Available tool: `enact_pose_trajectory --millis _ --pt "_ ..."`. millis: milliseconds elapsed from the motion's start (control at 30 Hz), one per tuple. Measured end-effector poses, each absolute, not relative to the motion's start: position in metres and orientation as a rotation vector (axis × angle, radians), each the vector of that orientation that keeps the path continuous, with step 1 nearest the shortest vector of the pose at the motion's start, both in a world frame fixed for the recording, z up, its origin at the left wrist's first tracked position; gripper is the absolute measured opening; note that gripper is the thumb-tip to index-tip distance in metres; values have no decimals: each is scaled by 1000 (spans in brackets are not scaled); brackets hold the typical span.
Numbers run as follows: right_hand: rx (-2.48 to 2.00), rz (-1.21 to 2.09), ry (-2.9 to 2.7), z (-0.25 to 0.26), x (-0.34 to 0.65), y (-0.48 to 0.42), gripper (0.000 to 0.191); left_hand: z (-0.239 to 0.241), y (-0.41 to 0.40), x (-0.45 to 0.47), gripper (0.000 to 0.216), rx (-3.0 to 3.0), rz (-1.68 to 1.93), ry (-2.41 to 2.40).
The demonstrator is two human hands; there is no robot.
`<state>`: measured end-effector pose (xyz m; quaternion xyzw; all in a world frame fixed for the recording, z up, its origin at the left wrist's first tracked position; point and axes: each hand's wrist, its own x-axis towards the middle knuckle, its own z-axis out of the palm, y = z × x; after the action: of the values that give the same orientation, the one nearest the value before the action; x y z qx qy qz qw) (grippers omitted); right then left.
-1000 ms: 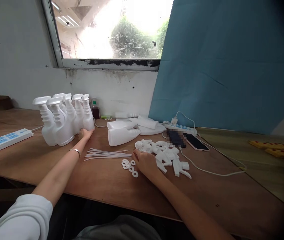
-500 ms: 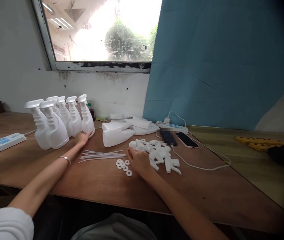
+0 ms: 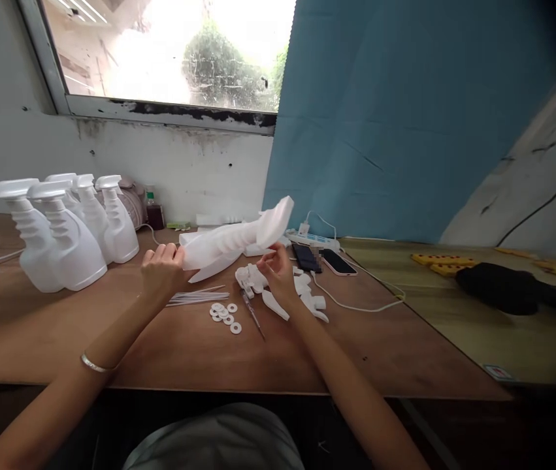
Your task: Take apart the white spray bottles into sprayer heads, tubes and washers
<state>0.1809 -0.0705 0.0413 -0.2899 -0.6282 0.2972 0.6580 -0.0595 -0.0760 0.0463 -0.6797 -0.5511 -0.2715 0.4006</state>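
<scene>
My left hand is wrapped round the body of a white spray bottle, held on its side above the table. Its spray head points right and slightly up. Curled under that head, the fingers of my right hand are at its front end; their exact hold is partly hidden. Below lie white loose trigger heads, several white ring washers and a bundle of thin white tubes. A slim pointed tool rests beside the washers. Behind the held bottle, headless white bottles are partly covered.
Several assembled spray bottles stand upright at left, near a small dark bottle with a green cap. Two phones, a white cable and a power strip lie at right. A wall with a window rises behind.
My left hand has lifted a spray bottle from the standing group and brought it right, tipped on its side. My right hand has risen from the trigger heads to its spray head. The view has shifted right.
</scene>
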Motion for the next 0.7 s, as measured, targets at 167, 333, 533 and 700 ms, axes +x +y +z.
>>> enact_pose_trajectory --millis 167,333,533,700 --pt "-572 715 -1346 38 181 -72 54 39 -85 -51 37 -1661 -725 -1262" --pt "-521 732 -1213 43 179 -74 53 22 -85 -52 36 -1725 -995 -1109" --pt "-460 1067 -911 58 189 -76 44 19 -83 -61 30 -1906 -1280 -858" --pt "-437 1213 -848 57 193 -75 25 21 -76 -63 56 -2286 -1434 -867"
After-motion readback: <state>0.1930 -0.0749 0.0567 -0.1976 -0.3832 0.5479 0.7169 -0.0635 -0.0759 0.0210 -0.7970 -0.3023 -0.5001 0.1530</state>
